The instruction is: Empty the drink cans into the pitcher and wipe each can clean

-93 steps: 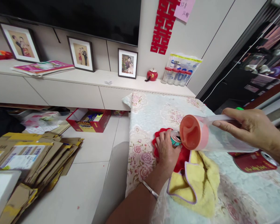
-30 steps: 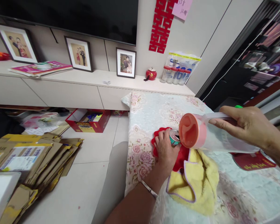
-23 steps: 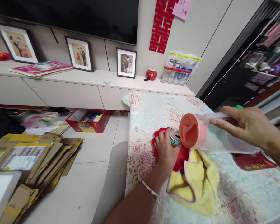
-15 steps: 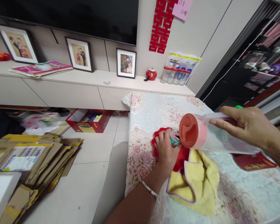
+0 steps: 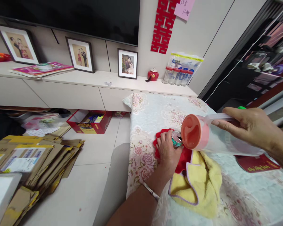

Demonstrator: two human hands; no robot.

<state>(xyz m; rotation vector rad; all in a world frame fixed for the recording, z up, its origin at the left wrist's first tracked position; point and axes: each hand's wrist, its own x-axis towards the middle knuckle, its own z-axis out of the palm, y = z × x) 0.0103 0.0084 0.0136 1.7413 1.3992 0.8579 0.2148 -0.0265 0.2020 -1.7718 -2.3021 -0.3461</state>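
Note:
My left hand (image 5: pixel 167 150) is wrapped round a small green drink can (image 5: pixel 176 138), whose opened top faces up. The can is over a red scalloped tray (image 5: pixel 185 160), partly covered by my hand. My right hand (image 5: pixel 247 125) grips the handle of a clear plastic pitcher (image 5: pixel 217 141) with an orange-pink lid (image 5: pixel 191 131). The pitcher is tipped on its side, its lid end right at the can's rim. I cannot make out a stream of liquid between them. A yellow cloth (image 5: pixel 200 188) with purple edging lies crumpled in front of the tray.
A floral tablecloth (image 5: pixel 153 110) covers the table. A dark red item (image 5: pixel 257 164) lies under the pitcher's base. Behind, a low cabinet (image 5: pixel 80 81) bears framed photos, a red pot (image 5: pixel 152 74) and several jars (image 5: pixel 176 77). Flattened cardboard (image 5: pixel 42 157) and a red box (image 5: pixel 91 125) are on the floor.
Almost nothing differs. Both hands, the can and the tilted pitcher keep nearly the same positions.

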